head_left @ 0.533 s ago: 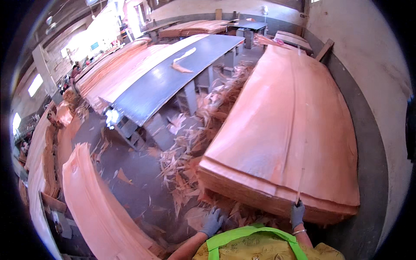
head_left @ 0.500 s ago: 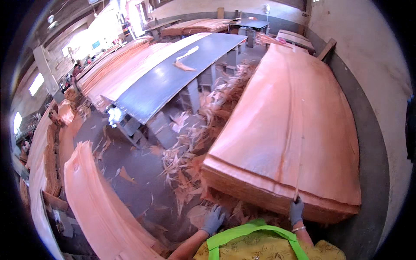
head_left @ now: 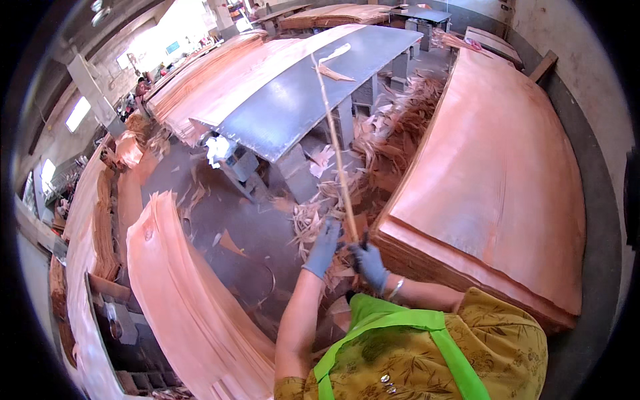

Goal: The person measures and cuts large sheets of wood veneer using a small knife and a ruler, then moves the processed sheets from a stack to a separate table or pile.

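I see the stick [head_left: 339, 160] left of the veneer stack [head_left: 493, 173]. The right hand [head_left: 371, 265] closes around its near end, detail blurred. The left hand [head_left: 323, 250] sits farther left; its grip I cannot tell.

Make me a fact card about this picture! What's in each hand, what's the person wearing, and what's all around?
Right hand: grey glove, holding a long thin stick
Left hand: grey glove, just left of the stick; grip unclear
Clothes: yellow patterned top, bright green straps
On the right: big stack of thin wooden sheets
On the left: long curved pile of sheets
Ahead: dark tabletop on grey blocks
Floor: wood scraps
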{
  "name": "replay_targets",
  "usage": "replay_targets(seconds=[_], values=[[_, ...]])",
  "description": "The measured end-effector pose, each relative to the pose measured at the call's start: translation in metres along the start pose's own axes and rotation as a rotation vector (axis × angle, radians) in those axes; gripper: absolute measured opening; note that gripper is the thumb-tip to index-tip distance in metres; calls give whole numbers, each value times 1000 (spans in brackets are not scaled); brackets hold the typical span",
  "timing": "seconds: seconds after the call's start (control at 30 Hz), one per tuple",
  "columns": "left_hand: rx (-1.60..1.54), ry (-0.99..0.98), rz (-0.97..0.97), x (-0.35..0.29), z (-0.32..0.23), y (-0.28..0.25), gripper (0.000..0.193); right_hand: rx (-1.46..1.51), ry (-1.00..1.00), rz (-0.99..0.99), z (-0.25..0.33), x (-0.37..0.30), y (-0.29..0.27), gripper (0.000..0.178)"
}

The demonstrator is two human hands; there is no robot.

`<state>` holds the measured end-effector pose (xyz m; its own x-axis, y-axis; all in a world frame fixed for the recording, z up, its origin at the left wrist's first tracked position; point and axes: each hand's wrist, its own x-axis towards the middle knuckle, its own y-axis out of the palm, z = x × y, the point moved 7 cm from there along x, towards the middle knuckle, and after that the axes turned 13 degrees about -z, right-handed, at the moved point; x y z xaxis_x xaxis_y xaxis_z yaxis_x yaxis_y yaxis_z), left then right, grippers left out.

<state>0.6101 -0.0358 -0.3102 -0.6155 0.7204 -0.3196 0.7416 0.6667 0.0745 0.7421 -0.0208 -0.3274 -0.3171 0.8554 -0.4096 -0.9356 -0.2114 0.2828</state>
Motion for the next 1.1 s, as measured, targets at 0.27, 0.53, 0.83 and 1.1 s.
replay_targets(seconds=[0.27, 0.53, 0.83, 1.1], values=[[-41, -120, -103, 73, -14, -130, 22, -740, -281, 625, -59, 20, 131, 30], [569, 219, -328, 38, 85, -282, 41, -476, -85, 63, -58, 188, 98, 24], [533, 79, -395, 29, 15, -276, 39, -314, -145, -33, -44, 256, 146, 26], [539, -186, -241, 108, 121, -434, 42, -368, -8, 29, -49, 259, 229, 38]])
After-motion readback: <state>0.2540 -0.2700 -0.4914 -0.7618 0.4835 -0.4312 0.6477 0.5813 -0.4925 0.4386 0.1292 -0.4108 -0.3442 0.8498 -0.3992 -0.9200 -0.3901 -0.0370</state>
